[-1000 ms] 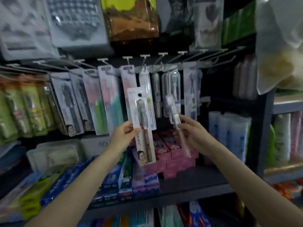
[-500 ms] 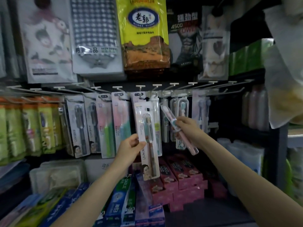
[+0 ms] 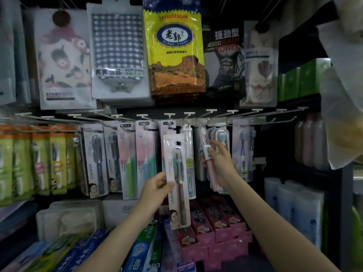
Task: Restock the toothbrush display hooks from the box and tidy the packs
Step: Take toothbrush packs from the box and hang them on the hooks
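Change: both hands are higher against the display than a second ago; the right hand's pink brush, tilted half a second ago, now stands nearly upright with its top at the hook rail.
Left hand (image 3: 157,188): fingers curled, thumb in front, pinching the left edge of a white carded pack (image 3: 176,181); the pack stands upright in front of the hanging rows, below the rail, not on a hook.
Pack writing: "SPRING" at the top, "LMK" running up the lower card, a printed face at the bottom.
Right hand (image 3: 220,163): fingers partly spread, wrapped round the middle of a slim pink brush (image 3: 207,154); a small white-and-teal label shows between the fingers, its print too small to read.
Brush place: right of the white pack, its top just under the hooks (image 3: 188,114), in front of clear tube packs (image 3: 222,138).
Rail: a row of wire hooks with white tags; several at the right end carry nothing visible.
Hanging packs: grey "LMK" cards (image 3: 96,160) towards the left, pink-and-green "SS" cards (image 3: 127,160) mid-rail, blue-headed brushes (image 3: 245,150) right of the hand.
Above the rail: a checked "BATH TOWEL" pack (image 3: 117,54), a yellow bag (image 3: 173,52) reading "LAOGUOZAOJIN", a black pack (image 3: 224,55) with "450D".
Shelf below: pink boxes (image 3: 216,222) at centre, a "DARLIE" toothpaste box (image 3: 149,236) front left.
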A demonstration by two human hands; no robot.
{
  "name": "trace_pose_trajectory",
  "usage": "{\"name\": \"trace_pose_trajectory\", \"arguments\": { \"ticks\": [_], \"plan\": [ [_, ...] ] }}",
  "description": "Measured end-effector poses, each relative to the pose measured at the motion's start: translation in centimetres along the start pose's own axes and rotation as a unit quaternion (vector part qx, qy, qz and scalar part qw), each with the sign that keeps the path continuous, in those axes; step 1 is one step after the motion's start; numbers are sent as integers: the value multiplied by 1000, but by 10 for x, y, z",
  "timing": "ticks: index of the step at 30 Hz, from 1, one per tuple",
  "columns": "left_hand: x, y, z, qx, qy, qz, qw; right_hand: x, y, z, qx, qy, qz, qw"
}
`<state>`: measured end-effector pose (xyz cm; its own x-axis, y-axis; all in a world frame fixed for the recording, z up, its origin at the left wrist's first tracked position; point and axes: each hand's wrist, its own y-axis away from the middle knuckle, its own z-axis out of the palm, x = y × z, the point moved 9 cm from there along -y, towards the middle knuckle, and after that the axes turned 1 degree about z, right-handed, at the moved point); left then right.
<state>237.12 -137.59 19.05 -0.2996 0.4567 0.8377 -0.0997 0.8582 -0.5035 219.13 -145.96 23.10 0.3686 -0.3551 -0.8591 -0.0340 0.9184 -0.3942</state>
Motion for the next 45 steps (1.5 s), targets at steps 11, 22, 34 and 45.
{"name": "trace_pose_trajectory", "arguments": {
  "ticks": [11, 22, 34, 45],
  "plan": [
    [-6, -4, 1, 0, -17, -4, 1000, -5, -9, -48, 80, 107, -56, 989],
    [-2, -6, 13, -2, -8, 4, 1000, -15, -4, -23, -14, 209, -102, 972],
    [-16, -3, 28, -34, -22, -25, 999, -4, -6, -35, -18, 221, -90, 971],
    [-12, -12, 43, -9, -15, -35, 999, -9, -6, -55, -25, 207, -74, 975]
  ]
}}
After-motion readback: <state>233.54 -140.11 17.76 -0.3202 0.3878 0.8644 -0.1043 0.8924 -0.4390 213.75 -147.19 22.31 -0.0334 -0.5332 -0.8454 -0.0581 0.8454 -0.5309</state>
